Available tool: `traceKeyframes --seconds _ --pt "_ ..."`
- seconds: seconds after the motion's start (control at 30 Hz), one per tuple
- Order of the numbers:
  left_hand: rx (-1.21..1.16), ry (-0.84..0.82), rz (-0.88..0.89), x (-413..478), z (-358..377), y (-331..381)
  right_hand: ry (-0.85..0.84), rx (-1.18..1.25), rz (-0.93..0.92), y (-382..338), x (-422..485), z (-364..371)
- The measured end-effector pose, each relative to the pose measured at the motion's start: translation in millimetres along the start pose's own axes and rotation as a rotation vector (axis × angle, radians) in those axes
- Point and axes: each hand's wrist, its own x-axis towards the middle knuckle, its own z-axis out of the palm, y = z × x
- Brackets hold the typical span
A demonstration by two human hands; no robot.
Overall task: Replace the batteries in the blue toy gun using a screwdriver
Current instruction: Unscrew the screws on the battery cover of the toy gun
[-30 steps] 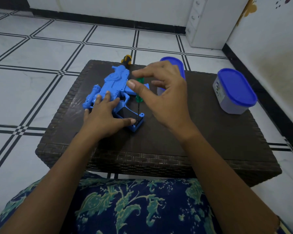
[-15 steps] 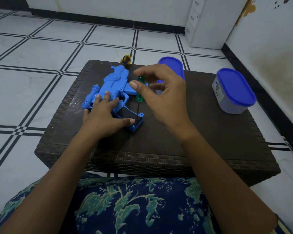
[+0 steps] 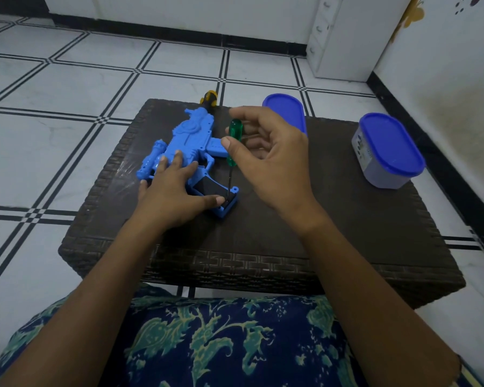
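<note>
The blue toy gun point(image 3: 192, 136) lies flat on the dark woven table point(image 3: 319, 219), its grip pointing toward me. My left hand point(image 3: 176, 194) presses down on the gun's body and grip, thumb near the grip's base. A green-handled screwdriver point(image 3: 233, 141) stands nearly upright, its thin shaft reaching down to the bottom end of the grip. My right hand point(image 3: 271, 157) pinches the green handle between thumb and forefinger, the other fingers curled behind it.
A round blue-lidded container point(image 3: 389, 152) stands at the table's right side. A second blue lid point(image 3: 287, 110) shows behind my right hand. A yellow and black tool handle point(image 3: 209, 98) sticks out behind the gun at the far edge. Tiled floor surrounds the table.
My right hand's fingers have shifted on the screwdriver handle, leaving more of the green handle in view. The left hand and the gun have stayed in place.
</note>
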Motion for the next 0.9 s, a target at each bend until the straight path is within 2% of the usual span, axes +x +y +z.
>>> traceKeyframes --seconds 0.27,0.9 --pt "-0.007 -0.009 -0.004 -0.2 -1.2 0.8 0.111 0.053 -0.039 -4.9 2.9 -5.8" --pt "-0.005 -0.009 -0.002 0.3 -0.4 0.4 0.049 -0.028 -0.050 3.6 1.4 -0.4"
